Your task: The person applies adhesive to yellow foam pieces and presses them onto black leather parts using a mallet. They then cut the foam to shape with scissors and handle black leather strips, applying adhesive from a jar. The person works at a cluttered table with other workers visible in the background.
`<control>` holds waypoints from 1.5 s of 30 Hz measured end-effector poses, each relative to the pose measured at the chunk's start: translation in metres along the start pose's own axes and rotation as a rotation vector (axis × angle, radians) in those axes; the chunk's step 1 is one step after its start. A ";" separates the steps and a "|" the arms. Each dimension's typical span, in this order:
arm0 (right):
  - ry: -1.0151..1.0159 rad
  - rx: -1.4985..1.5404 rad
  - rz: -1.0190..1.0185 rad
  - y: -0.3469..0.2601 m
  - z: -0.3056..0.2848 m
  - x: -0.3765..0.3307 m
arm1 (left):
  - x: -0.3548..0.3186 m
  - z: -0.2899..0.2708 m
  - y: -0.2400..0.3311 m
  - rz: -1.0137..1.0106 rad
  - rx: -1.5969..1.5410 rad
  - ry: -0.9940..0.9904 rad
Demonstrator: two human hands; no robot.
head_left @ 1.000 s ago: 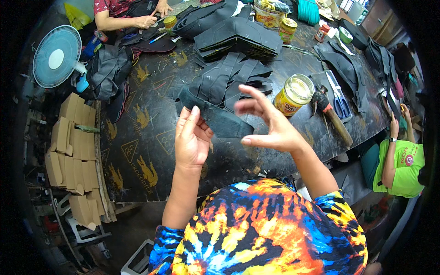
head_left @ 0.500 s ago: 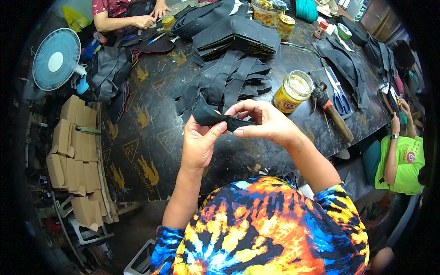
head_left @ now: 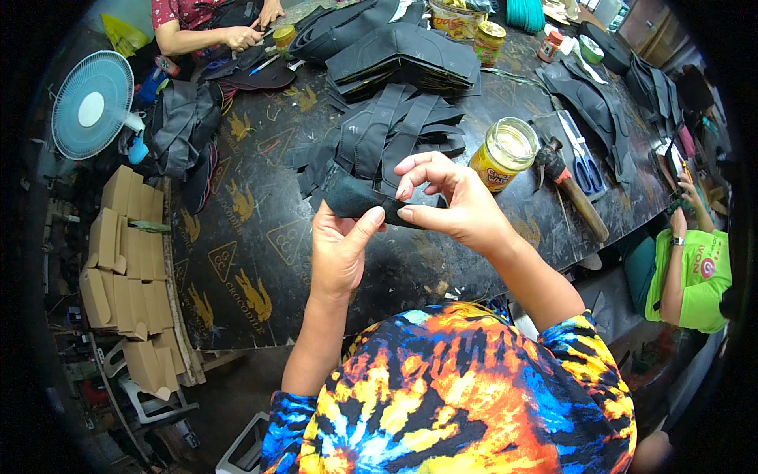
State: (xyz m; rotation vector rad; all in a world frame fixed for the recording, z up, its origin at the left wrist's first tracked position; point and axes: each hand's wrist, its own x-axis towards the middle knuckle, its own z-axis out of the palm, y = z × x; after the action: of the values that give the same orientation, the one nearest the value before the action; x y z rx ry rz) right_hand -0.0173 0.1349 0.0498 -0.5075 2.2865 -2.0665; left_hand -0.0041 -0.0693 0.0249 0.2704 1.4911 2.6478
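Note:
A black strip of leather-like material (head_left: 347,195) is held up above the table between both hands. My left hand (head_left: 341,245) pinches it from below, thumb on the near face. With thumb and fingers, my right hand (head_left: 454,201) grips the strip's right end; its upper fingers are lifted and curled. Just beyond lies a heap of similar black cut pieces (head_left: 379,130). To the right of my right hand stands an open glass jar (head_left: 505,154) with a yellow label and pale contents.
A hammer (head_left: 576,193) and blue-handled scissors (head_left: 584,166) lie right of the jar. A stack of black panels (head_left: 403,59) sits farther back. Cardboard boxes (head_left: 130,261) and a fan (head_left: 93,103) stand left. Other people work at the far left and at the right (head_left: 691,272).
The strip has turned so more of its broad face shows at the left. My right fingers have lifted and spread from it, while the thumb stays at its end.

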 end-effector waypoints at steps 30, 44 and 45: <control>0.075 -0.496 -0.382 0.020 0.013 0.001 | 0.026 -0.057 0.075 0.212 0.373 0.237; 0.218 -0.221 0.192 0.082 0.024 0.028 | -0.022 -0.219 0.074 -0.254 0.710 0.630; 0.220 -0.212 0.224 0.082 0.025 0.029 | -0.022 -0.219 0.070 -0.222 0.695 0.645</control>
State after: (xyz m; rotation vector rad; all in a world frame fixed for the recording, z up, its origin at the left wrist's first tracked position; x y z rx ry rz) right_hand -0.0577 0.1098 -0.0273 -0.0216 2.5607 -1.8690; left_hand -0.0250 -0.2925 -0.0290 -0.7375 2.4142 2.0280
